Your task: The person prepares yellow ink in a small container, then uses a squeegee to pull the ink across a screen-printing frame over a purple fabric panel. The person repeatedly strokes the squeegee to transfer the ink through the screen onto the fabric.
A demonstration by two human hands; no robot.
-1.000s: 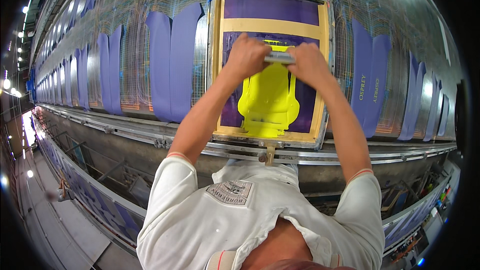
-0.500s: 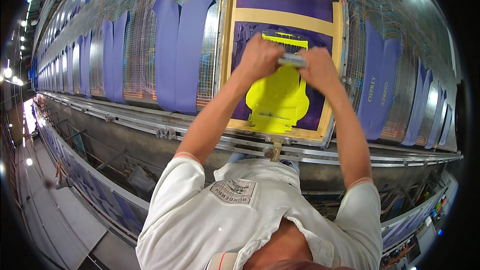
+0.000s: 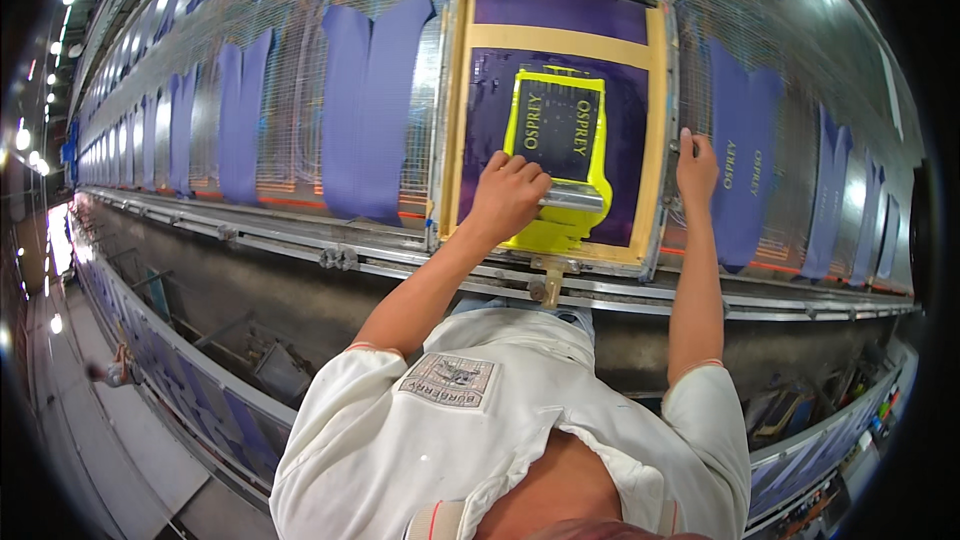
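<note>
A screen-printing frame [image 3: 658, 70] with a purple mesh and tan tape borders lies on the long table. My left hand [image 3: 508, 198] grips a squeegee [image 3: 572, 196] by its left end, low on the mesh. Bright yellow ink [image 3: 550, 234] pools under and below the blade. Above it, a dark stencil panel [image 3: 558, 125] with two lines of yellow lettering shows, rimmed with ink. My right hand [image 3: 697, 168] is off the squeegee, just beyond the frame's right side, fingers partly curled and seemingly holding nothing. Contact with the frame cannot be made out.
Purple fabric pieces [image 3: 372, 110] lie in pairs along the table to the left. To the right, a purple piece [image 3: 742, 155] bears yellow lettering. A metal rail [image 3: 400, 275] runs along the near table edge, with a clamp-like bracket [image 3: 545, 285] below the frame.
The squeegee has come down toward me, baring the lettered stencil panel. My right hand has let go of it and moved right past the frame; my left hand still holds it.
</note>
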